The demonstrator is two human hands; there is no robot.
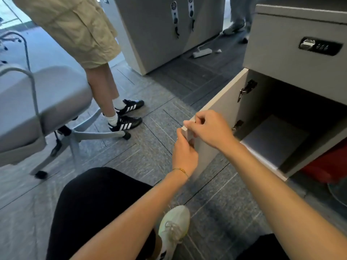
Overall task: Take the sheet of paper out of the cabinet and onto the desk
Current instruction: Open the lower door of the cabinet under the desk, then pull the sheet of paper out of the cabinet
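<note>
One grey cabinet [293, 59] stands at the right with one white hinged door [223, 111] swung open; two dark hinges [247, 89] show on its inner face. One pale sheet of paper [272, 139] lies flat on the cabinet floor, near its front edge. Both hands grip the door's free outer edge: the left hand [185, 152] is curled closed around it from below, the right hand [210, 128] pinches it from above. The cabinet opening beside the hands is unobstructed. One grey office chair [43, 109] stands on the carpet, well apart at left.
</note>
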